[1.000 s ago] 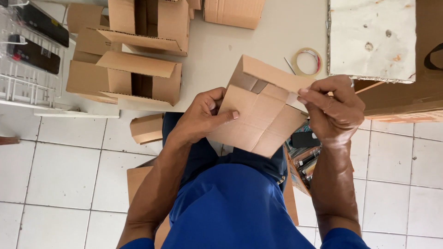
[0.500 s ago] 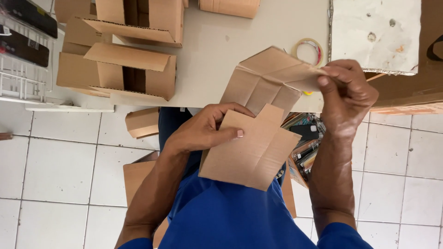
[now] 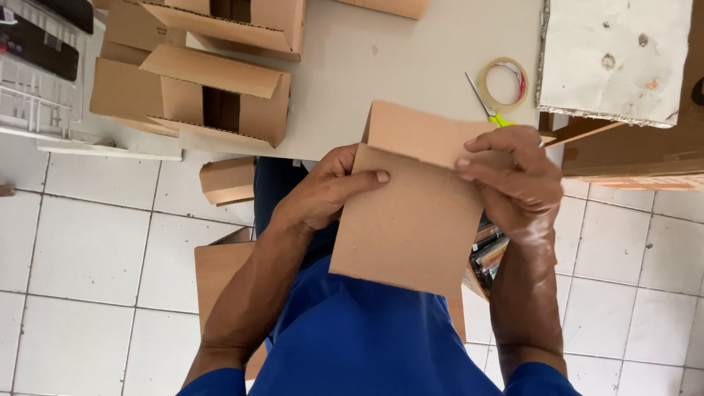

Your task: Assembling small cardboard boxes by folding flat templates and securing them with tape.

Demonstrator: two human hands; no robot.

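I hold a flat brown cardboard box blank point(image 3: 411, 220) in front of my body, at the edge of a white table point(image 3: 396, 59). My left hand point(image 3: 323, 192) grips its left edge, thumb lying across the front near the fold line. My right hand point(image 3: 517, 176) grips the upper right edge, fingers curled over the top flap. The top flap is bent back along a crease. The lower panel hangs down over my blue shirt.
Several folded cardboard boxes point(image 3: 213, 92) lie on the table's left side. A roll of tape point(image 3: 502, 82) and scissors with a yellow-green handle point(image 3: 488, 110) lie at the right. More cardboard pieces point(image 3: 227, 180) sit on the tiled floor. A white wire rack point(image 3: 37, 88) stands at the far left.
The cardboard has gone from a tilted, partly opened shape to a flat sheet held square, with both hands shifted onto its side edges.
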